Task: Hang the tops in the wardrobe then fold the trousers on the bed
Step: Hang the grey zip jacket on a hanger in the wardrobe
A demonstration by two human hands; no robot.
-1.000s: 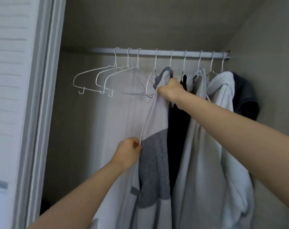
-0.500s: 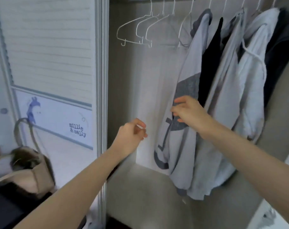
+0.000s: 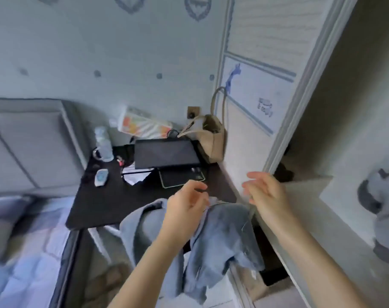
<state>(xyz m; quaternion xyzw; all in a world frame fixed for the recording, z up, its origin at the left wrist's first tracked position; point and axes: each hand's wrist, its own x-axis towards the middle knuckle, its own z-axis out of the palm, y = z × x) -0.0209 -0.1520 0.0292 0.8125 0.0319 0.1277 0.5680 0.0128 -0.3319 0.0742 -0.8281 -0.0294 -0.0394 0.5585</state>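
A blue denim garment [image 3: 224, 232] lies crumpled over the near corner of a black side table [image 3: 113, 203], hanging down toward the floor. My left hand [image 3: 184, 207] hovers right over its top edge with loosely curled fingers, holding nothing that I can make out. To its right, my right hand [image 3: 267, 196] is in the air with fingers spread, in front of the wardrobe door edge. A grey and white hung top [image 3: 384, 207] shows inside the wardrobe at the far right. The bed [image 3: 22, 263] is at the lower left.
The side table carries a dark tablet [image 3: 167, 156], a water bottle [image 3: 103, 143], a beige bag [image 3: 211, 138] and small items. The white louvred wardrobe door [image 3: 267, 85] stands just right of the table. A grey padded headboard [image 3: 29, 147] is at the left.
My view has swung left and down from the hanging rail to the side table. Both hands have let go of the hung top and dropped to the denim garment.
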